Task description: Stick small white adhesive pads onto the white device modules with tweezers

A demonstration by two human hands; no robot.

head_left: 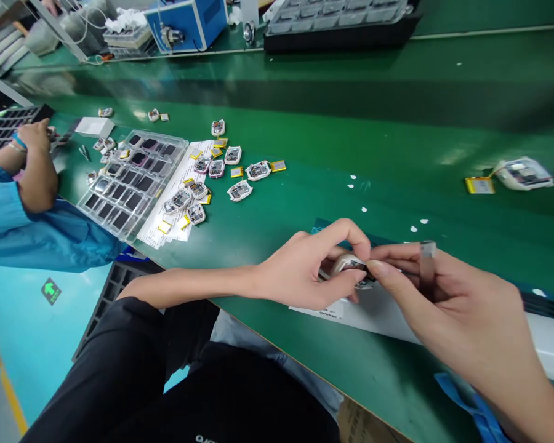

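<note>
Two bare hands meet at four o'clock from the middle of the head view, above the green surface (443,111). The left hand (305,271) has its grip clamped on a small white casing (344,263); the right hand (466,298) brings thumb and forefinger to the casing's edge, and whether that grip clamps a part I cannot tell. Beneath them runs a long white strip (383,322). Near three o'clock lies another casing (526,174) beside a yellow-edged battery (480,185). Toward nine o'clock sits a clear compartmented tray (133,178).
</note>
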